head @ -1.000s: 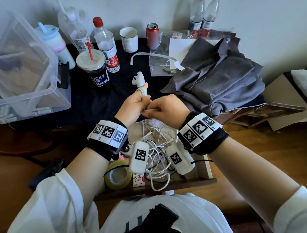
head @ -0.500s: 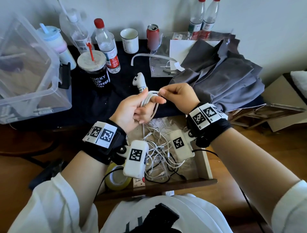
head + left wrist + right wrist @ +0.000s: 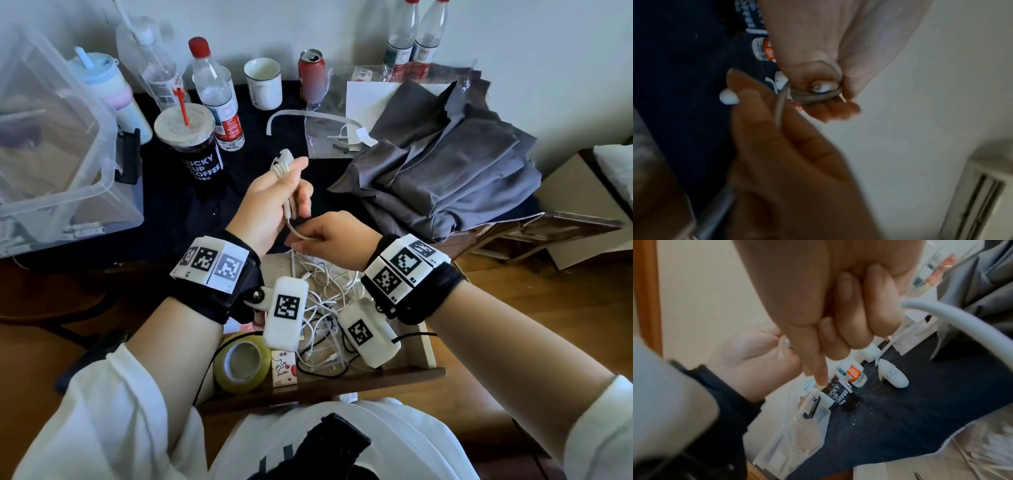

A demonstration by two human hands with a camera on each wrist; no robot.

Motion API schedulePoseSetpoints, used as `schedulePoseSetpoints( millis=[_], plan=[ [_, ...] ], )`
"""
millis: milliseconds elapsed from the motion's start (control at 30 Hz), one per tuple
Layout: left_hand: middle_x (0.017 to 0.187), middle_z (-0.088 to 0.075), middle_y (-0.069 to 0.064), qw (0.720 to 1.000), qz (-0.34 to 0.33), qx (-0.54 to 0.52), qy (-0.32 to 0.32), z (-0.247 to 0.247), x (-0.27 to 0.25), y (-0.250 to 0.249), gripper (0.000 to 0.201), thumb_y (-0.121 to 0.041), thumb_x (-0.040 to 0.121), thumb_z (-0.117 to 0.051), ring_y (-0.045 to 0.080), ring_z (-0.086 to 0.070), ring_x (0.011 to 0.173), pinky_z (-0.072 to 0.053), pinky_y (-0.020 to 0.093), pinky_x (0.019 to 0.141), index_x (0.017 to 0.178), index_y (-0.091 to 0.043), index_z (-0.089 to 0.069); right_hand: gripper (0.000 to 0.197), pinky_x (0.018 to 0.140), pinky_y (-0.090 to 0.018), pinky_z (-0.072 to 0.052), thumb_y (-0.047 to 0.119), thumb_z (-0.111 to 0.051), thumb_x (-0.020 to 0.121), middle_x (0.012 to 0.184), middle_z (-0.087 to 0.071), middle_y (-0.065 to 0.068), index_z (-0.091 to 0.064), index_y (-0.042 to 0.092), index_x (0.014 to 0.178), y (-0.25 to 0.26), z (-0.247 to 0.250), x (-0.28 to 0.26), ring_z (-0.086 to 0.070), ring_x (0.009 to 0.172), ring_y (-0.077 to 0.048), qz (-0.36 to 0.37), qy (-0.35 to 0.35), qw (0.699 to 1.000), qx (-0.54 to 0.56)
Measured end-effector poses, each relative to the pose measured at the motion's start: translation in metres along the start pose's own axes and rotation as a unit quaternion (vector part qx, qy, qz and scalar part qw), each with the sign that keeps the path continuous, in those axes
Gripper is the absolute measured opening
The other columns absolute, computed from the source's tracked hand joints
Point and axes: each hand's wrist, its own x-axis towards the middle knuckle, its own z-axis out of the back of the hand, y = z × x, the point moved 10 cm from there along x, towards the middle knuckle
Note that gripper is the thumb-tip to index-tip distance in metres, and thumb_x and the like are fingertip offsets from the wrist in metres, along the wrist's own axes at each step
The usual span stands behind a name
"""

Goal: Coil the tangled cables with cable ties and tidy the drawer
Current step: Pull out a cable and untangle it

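Cable, white, runs between both hands above the open drawer: the left hand is raised over the near edge of the dark-clothed table, its fingers curled round several wound loops with the thumb pressed on top, while the right hand, lower and just beside it, pinches the free length. More white cables lie tangled inside the drawer, beside a roll of tape at its near left corner. A coffee cup and bottles stand toward the table's far edge, grey cloth heaped at its right.
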Motion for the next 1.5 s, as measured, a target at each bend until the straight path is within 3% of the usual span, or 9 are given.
schedulePoseSetpoints(
  millis=[233, 467, 600, 800, 867, 967, 1233, 1400, 1500],
  plan=[
    [0.067, -0.068, -0.001, 0.990, 0.060, 0.124, 0.003, 0.009, -0.002, 0.021, 0.024, -0.012, 0.101, -0.036, 0.009, -0.063, 0.061, -0.050, 0.019, 0.060, 0.116, -0.007, -0.055, 0.017, 0.071, -0.033, -0.047, 0.030, -0.065, 0.085, 0.067, -0.062, 0.004, -0.074, 0.015, 0.084, 0.013, 0.029, -0.004, -0.053, 0.068, -0.014, 0.041, -0.076, 0.995, -0.039],
    [0.033, -0.041, -0.001, 0.974, 0.086, 0.197, 0.073, -0.009, -0.015, 0.033, 0.066, -0.030, 0.102, -0.030, 0.009, -0.033, 0.029, -0.032, 0.019, 0.037, 0.043, -0.015, -0.053, 0.017, 0.073, -0.033, -0.051, 0.031, -0.077, 0.073, 0.075, -0.072, -0.002, -0.075, 0.016, 0.080, 0.010, 0.061, -0.006, -0.064, 0.073, -0.014, 0.052, -0.169, 0.984, 0.035],
    [0.031, -0.025, -0.007, 0.971, 0.132, 0.119, 0.157, -0.023, -0.020, 0.044, 0.077, -0.059, 0.088, -0.016, 0.006, -0.018, 0.028, -0.028, 0.020, 0.034, 0.081, 0.000, -0.066, 0.015, 0.067, -0.019, -0.045, 0.027, -0.075, 0.075, 0.067, -0.066, 0.004, -0.074, 0.013, 0.077, -0.002, 0.076, -0.008, -0.056, 0.062, -0.001, 0.047, -0.228, 0.969, 0.081],
    [0.032, -0.028, -0.012, 0.964, 0.149, -0.081, 0.205, -0.038, -0.025, 0.027, 0.063, -0.052, 0.088, -0.024, 0.000, -0.023, 0.026, -0.024, 0.016, 0.033, 0.062, -0.015, -0.067, 0.016, 0.074, -0.022, -0.044, 0.021, -0.060, 0.089, 0.072, -0.067, 0.008, -0.073, 0.014, 0.096, -0.032, 0.064, -0.004, -0.056, 0.064, 0.001, 0.018, -0.235, 0.956, 0.175],
    [0.034, -0.033, -0.012, 0.955, 0.126, -0.133, 0.232, -0.045, -0.027, 0.014, 0.063, -0.050, 0.092, -0.021, 0.000, -0.027, 0.027, -0.022, 0.018, 0.036, 0.066, -0.013, -0.066, 0.019, 0.067, -0.014, -0.040, 0.019, -0.055, 0.092, 0.059, -0.058, 0.024, -0.071, 0.013, 0.100, -0.037, 0.053, -0.002, -0.050, 0.057, 0.011, 0.011, -0.218, 0.958, 0.186],
    [0.041, -0.038, -0.010, 0.953, 0.085, -0.177, 0.231, -0.047, -0.022, 0.000, 0.059, -0.044, 0.095, -0.021, 0.003, -0.033, 0.033, -0.028, 0.018, 0.042, 0.079, -0.010, -0.066, 0.021, 0.053, -0.009, -0.031, 0.020, -0.051, 0.095, 0.045, -0.044, 0.014, -0.070, 0.012, 0.096, -0.042, 0.034, 0.000, -0.040, 0.045, 0.004, -0.013, -0.173, 0.972, 0.157],
    [0.053, -0.049, -0.008, 0.999, 0.015, -0.010, 0.049, -0.018, -0.001, 0.000, 0.025, -0.017, 0.103, -0.029, 0.007, -0.045, 0.046, -0.042, 0.019, 0.053, 0.104, -0.007, -0.052, 0.027, 0.085, -0.033, -0.046, 0.029, -0.050, 0.094, 0.093, -0.069, -0.008, -0.065, 0.021, 0.115, -0.014, -0.002, -0.002, -0.059, 0.084, -0.018, -0.002, -0.038, 0.999, 0.012],
    [0.060, -0.060, -0.003, 0.990, 0.033, 0.134, -0.018, 0.000, -0.002, 0.011, 0.017, -0.015, 0.102, -0.038, 0.003, -0.051, 0.045, -0.043, 0.015, 0.048, 0.101, -0.005, -0.052, 0.020, 0.080, -0.037, -0.049, 0.033, -0.056, 0.090, 0.081, -0.064, 0.002, -0.070, 0.025, 0.102, -0.003, 0.005, -0.007, -0.052, 0.077, -0.015, 0.024, -0.048, 0.998, -0.046],
    [0.049, -0.054, -0.006, 0.977, 0.066, 0.202, -0.008, 0.003, -0.005, 0.022, 0.028, -0.016, 0.100, -0.042, 0.003, -0.046, 0.042, -0.037, 0.017, 0.048, 0.074, -0.011, -0.049, 0.017, 0.075, -0.039, -0.050, 0.040, -0.061, 0.085, 0.076, -0.065, 0.002, -0.070, 0.026, 0.085, 0.001, 0.019, -0.007, -0.056, 0.075, -0.018, 0.023, -0.081, 0.995, -0.060]
  ],
)
